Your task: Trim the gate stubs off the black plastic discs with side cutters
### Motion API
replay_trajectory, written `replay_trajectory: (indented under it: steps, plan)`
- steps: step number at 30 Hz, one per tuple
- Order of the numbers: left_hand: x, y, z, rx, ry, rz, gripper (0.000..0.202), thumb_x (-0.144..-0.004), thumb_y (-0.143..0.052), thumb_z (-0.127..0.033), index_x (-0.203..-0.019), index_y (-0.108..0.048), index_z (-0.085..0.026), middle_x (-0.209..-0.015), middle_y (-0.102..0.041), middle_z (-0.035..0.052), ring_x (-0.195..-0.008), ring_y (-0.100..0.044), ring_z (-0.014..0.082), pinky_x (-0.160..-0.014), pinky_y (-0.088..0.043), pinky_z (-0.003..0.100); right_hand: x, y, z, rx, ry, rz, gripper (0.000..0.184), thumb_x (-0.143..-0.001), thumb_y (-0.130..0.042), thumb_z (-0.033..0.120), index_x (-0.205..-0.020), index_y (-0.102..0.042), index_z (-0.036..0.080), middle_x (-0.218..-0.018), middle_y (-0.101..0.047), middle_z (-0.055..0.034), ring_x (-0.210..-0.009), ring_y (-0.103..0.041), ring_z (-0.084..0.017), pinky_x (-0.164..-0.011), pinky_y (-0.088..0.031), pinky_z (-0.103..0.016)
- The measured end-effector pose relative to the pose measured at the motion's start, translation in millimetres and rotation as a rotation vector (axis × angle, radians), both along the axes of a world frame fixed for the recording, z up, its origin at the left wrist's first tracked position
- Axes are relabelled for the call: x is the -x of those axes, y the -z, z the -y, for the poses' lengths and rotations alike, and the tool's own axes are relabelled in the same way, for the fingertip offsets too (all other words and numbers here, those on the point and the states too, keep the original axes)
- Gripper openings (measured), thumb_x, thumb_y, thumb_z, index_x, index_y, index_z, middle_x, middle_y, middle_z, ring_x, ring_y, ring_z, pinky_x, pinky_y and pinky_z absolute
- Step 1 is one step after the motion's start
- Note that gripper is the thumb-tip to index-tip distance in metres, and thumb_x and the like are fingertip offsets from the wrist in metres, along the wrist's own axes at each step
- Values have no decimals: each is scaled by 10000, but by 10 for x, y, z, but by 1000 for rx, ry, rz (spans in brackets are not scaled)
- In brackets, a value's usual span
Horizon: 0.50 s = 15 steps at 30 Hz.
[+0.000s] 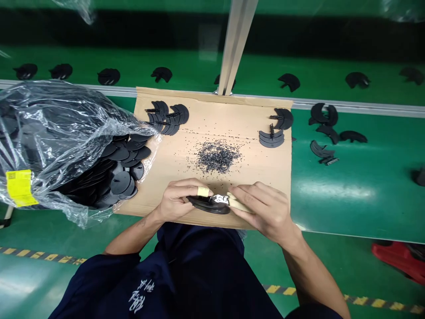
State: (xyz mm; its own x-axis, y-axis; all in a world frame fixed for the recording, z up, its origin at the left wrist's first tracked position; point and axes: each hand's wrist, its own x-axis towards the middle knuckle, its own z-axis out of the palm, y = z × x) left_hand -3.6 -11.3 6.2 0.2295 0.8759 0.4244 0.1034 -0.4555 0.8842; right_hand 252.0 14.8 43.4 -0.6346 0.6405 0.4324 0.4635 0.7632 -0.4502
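Observation:
Near the front edge of a cardboard sheet, my left hand is closed around a black curved plastic part; pale yellow tape wraps one finger. My right hand grips cutting pliers by their pale handles, and their metal jaws meet the part's upper edge. Just beyond both hands lies a heap of small black plastic clippings. More curved black parts sit at the sheet's far left, and a few others rest at its right.
A clear plastic bag full of black discs spills onto the sheet at left. Along the green belt beyond a metal rail, black parts lie spaced out. A metal post rises at the sheet's far edge. Loose parts lie right.

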Motion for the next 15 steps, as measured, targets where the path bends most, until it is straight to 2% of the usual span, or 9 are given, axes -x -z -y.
replay_trajectory:
  steps: [3, 6, 11, 15]
  plan:
    - [27, -38, -20, 23, -19, -70, 172, -936, -732, -173, -1103, -772, -169, -946, -772, 95, -842, -731, 149, -728, -592, 234, -15, 71, -7, 268, 52, -185, 299, -941, -750, 287, -1213, -688, 177, -1032, -764, -91, -875, -700, -197, -732, -574, -328]
    - [9, -71, -55, 21, -40, -142, 171, -923, -747, -179, -1093, -753, -175, -940, -757, 81, -857, -709, 150, -752, -580, 250, 31, 113, 25, 440, 130, -324, 344, -900, -794, 336, -1205, -698, 211, -1063, -747, -96, -934, -705, -227, -735, -588, -344]
    - [-74, -78, -98, 6, -19, -167, 113, -929, -741, -195, -1038, -736, -167, -914, -742, 70, -834, -681, 144, -750, -567, 257, 171, 131, 105, 537, 128, -378, 302, -900, -780, 309, -1181, -704, 229, -1055, -750, -96, -944, -706, -237, -724, -594, -349]
    - [-94, -66, -93, 79, -15, -92, 129, -920, -769, -259, -1020, -756, -180, -901, -747, 65, -828, -687, 152, -743, -564, 266, 190, 140, 115, 544, 136, -378, 284, -908, -763, 273, -1180, -693, 235, -1032, -744, -82, -914, -696, -221, -710, -584, -335]
